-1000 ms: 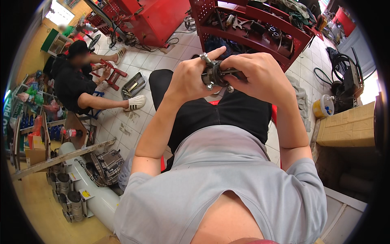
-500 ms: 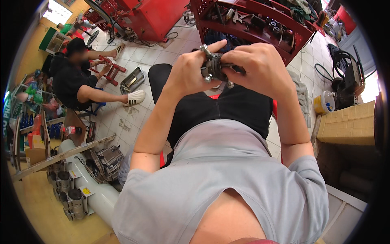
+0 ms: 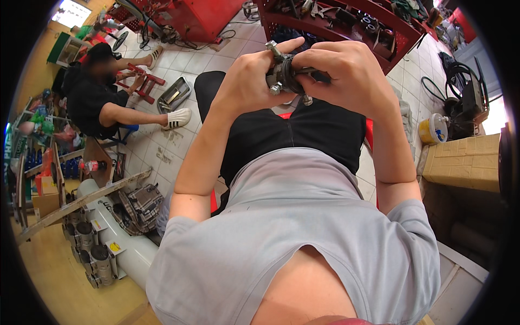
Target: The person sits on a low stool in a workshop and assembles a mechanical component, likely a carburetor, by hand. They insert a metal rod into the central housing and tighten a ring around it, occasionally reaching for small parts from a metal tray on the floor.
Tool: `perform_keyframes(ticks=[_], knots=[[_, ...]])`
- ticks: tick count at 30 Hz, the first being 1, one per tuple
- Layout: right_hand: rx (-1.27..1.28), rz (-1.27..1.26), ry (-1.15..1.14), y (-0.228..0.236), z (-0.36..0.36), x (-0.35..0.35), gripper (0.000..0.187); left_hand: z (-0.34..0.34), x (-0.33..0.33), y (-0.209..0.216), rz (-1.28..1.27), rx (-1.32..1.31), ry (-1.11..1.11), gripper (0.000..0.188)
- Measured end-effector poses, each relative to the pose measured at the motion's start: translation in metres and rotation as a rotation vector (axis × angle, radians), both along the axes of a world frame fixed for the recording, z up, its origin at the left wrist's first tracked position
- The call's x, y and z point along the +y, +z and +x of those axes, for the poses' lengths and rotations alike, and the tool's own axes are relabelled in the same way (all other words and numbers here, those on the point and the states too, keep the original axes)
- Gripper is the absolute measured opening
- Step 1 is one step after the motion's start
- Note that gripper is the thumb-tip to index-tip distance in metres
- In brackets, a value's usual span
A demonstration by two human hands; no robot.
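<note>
Above my lap I hold a dark round metal part (image 3: 283, 75) with several silver bolts sticking out of its rim. My left hand (image 3: 245, 82) is closed round its left side, the index finger stretched out past it. On the other side my right hand (image 3: 349, 70) is closed, thumb and fingers bent against the part's right edge. A dark slim piece (image 3: 318, 75) shows between those right fingers; whether it belongs to the part or is a separate tool I cannot tell.
Ahead stands a red tool cart (image 3: 336, 27) with loose tools on its shelves. At the left a seated person (image 3: 92, 92) handles a red stand (image 3: 142, 84) beside a grey metal tray (image 3: 174, 96). A white bucket (image 3: 433, 130) and yellow box (image 3: 463, 162) are at the right.
Both hands keep their hold on the metal part, with little movement of the fingers. The surroundings sit slightly higher in the picture now.
</note>
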State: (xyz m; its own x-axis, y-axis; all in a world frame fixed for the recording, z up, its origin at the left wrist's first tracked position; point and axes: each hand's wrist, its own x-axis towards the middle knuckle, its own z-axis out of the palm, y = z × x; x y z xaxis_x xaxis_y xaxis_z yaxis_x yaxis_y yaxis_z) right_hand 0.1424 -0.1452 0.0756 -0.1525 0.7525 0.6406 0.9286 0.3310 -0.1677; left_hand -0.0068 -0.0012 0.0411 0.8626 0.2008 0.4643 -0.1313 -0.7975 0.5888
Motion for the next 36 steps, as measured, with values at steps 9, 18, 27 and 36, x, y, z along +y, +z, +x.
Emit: perform_keyframes(ticks=[9, 18, 27, 36], knots=[[0.052, -0.026, -0.07, 0.0009, -0.004, -0.0009, 0.016, 0.0014, -0.0012, -0.0026, 0.124, -0.081, 0.085, 0.076], [0.019, -0.024, 0.018, 0.0028, -0.002, -0.0027, 0.013, -0.0011, 0.004, 0.0004, -0.06, -0.017, -0.059, 0.076], [0.013, -0.02, -0.013, 0.0028, -0.0023, -0.0033, 0.014, -0.0012, -0.0004, 0.0015, -0.074, 0.005, -0.033, 0.077], [0.065, -0.073, -0.028, 0.0052, -0.0043, -0.0044, 0.013, 0.0006, -0.0015, 0.0001, -0.077, -0.019, -0.027, 0.076]])
